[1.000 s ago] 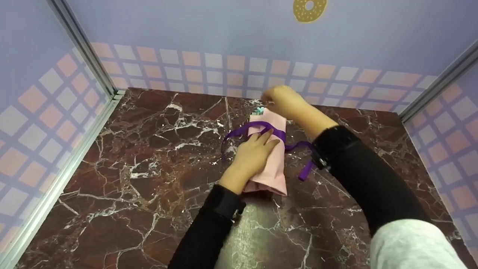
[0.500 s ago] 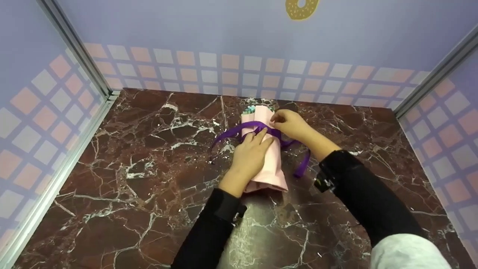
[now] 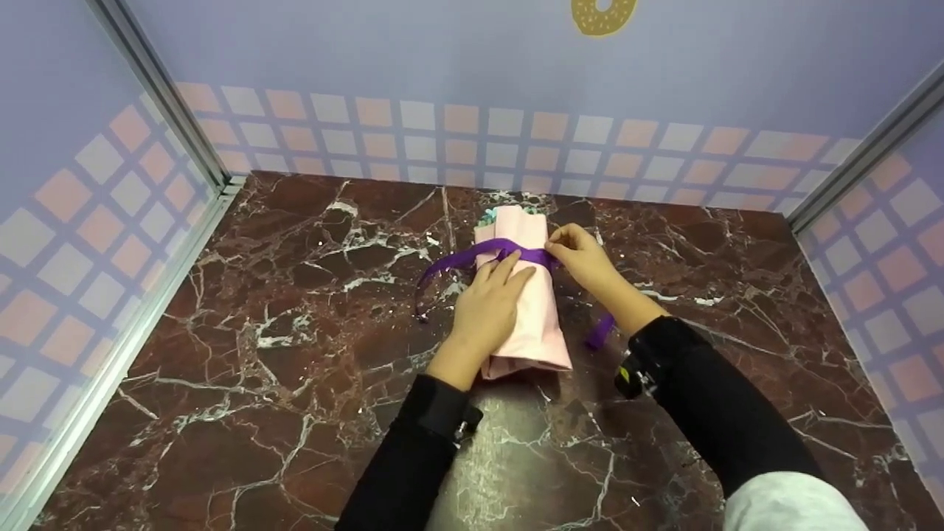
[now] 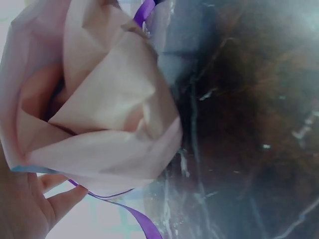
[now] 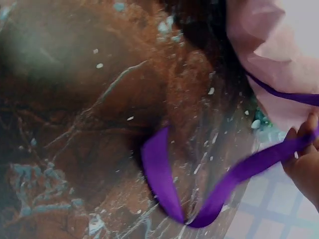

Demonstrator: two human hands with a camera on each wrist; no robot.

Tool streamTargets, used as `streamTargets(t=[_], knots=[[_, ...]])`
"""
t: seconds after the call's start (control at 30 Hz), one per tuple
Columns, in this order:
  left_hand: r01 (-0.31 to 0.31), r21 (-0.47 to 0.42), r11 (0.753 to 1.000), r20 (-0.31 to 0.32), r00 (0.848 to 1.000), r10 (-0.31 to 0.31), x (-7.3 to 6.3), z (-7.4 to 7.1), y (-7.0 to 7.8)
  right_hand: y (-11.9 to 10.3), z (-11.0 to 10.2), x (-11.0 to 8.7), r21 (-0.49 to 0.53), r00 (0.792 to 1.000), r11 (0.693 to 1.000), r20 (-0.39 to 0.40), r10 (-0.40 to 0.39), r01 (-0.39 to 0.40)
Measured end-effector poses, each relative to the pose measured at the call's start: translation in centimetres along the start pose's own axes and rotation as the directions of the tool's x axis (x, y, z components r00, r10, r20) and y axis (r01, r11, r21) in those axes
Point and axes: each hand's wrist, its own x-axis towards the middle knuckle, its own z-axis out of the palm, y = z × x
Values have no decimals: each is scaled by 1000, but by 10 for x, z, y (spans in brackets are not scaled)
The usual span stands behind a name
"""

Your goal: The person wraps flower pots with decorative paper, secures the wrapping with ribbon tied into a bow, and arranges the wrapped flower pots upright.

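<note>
A bundle in pink wrapping paper [image 3: 542,317] lies on the dark marbled surface, with small blue-green flowers [image 3: 489,216] showing at its far end. A purple ribbon [image 3: 453,259] runs across the upper part of the paper, one tail curving out left. My left hand [image 3: 483,306] rests along the bundle, extended fingers pressing where the ribbon crosses. At the bundle's right edge my right hand [image 3: 588,263] pinches the ribbon between thumb and fingers. In the right wrist view the ribbon [image 5: 244,167] trails from that hand in a loop. The left wrist view faces the paper's folded lower end [image 4: 109,94].
Purple walls with pink and white checks enclose the marbled tabletop [image 3: 332,413] at the back [image 3: 413,125] and both sides. A metal rail [image 3: 125,346] edges the left side. Small white specks are scattered over the surface.
My right hand has come down from above the bundle's far end to its right edge and now pinches the ribbon there. My left hand stays on the paper.
</note>
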Motion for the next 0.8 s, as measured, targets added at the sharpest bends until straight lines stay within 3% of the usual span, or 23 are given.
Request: streamTargets(t=[0.17,0.47,0.8], knots=[[7,-33,999,-42,999,-8,-3,2,-1,-14,-6,3,-97,994,994,99,-36,46],[15,-50,999,-150,988,-22,-9,10,-1,-42,-11,3,-353,968,934,249,38,54],[17,-126,992,-246,968,-48,-9,14,4,-54,-5,2,-291,969,947,238,-68,138]])
